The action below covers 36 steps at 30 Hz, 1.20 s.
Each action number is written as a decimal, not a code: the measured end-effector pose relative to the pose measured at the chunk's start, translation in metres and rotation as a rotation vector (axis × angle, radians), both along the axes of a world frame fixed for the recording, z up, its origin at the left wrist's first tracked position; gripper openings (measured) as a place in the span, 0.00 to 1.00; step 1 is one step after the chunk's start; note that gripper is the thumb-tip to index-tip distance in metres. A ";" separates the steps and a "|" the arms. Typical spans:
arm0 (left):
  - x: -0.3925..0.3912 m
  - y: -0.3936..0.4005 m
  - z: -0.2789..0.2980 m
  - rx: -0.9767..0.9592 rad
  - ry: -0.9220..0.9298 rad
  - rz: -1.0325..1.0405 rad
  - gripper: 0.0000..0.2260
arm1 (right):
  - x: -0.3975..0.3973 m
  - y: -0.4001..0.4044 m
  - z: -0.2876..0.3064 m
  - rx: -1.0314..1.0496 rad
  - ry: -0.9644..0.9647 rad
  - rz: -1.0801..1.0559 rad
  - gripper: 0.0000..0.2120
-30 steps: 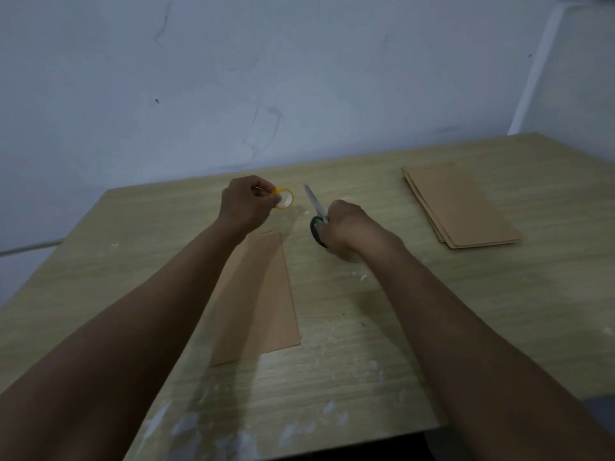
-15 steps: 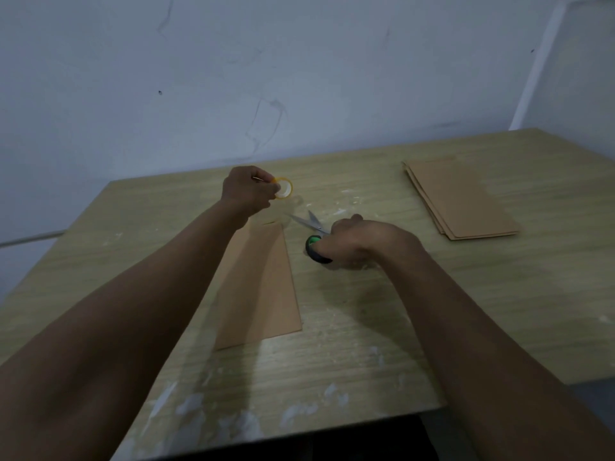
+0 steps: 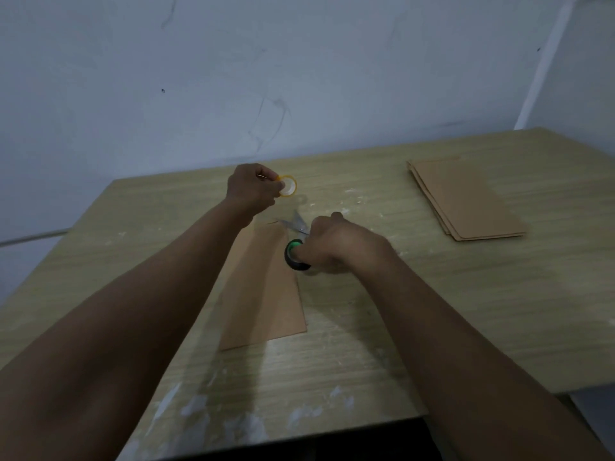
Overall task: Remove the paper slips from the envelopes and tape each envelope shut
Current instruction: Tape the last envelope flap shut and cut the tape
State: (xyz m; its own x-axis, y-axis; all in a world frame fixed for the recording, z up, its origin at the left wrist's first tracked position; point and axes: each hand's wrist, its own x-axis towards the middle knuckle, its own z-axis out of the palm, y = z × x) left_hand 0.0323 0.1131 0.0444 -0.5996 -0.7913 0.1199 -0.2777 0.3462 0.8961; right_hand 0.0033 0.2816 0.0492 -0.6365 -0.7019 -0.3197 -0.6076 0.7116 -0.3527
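The envelope point(image 3: 263, 287) lies flat mid-table — thin, light, bendy; hold it down flat near its top edge. The left hand point(image 3: 249, 189) pinches the tape roll point(image 3: 288, 186) at 12 o'clock. The right hand point(image 3: 336, 244) grips open scissors point(image 3: 296, 241) — careful, sharp.

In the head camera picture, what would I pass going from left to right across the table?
Left hand → yellow tape roll → scissors → right hand → stack of brown envelopes. The single envelope under the arms overlaps several, so I left it out.
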 end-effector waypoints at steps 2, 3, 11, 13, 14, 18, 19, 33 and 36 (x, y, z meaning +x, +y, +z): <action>0.001 0.001 0.000 -0.004 0.002 -0.001 0.08 | 0.004 -0.009 -0.008 -0.023 0.020 -0.022 0.27; 0.001 0.000 0.000 -0.003 0.003 -0.003 0.08 | 0.007 -0.012 -0.011 -0.039 0.030 -0.030 0.27; 0.004 -0.005 -0.004 -0.005 0.002 0.000 0.08 | 0.019 -0.026 -0.022 -0.061 0.118 -0.028 0.34; 0.004 -0.005 -0.004 -0.005 0.004 0.002 0.08 | 0.020 -0.026 -0.024 -0.078 0.117 -0.022 0.33; 0.004 -0.006 -0.005 -0.003 0.006 0.001 0.08 | 0.020 -0.026 -0.024 -0.089 0.116 -0.018 0.33; 0.005 -0.007 -0.004 0.005 0.013 -0.006 0.08 | 0.021 -0.024 -0.023 -0.107 0.108 -0.028 0.31; 0.005 -0.006 -0.005 0.005 0.015 -0.007 0.08 | 0.021 -0.025 -0.022 -0.103 0.108 -0.032 0.29; 0.003 -0.004 -0.005 0.004 0.084 0.065 0.05 | 0.012 -0.017 -0.013 -0.261 -0.039 -0.097 0.26; 0.004 -0.003 -0.010 0.030 0.117 0.102 0.04 | 0.005 -0.018 -0.016 -0.285 -0.065 -0.156 0.25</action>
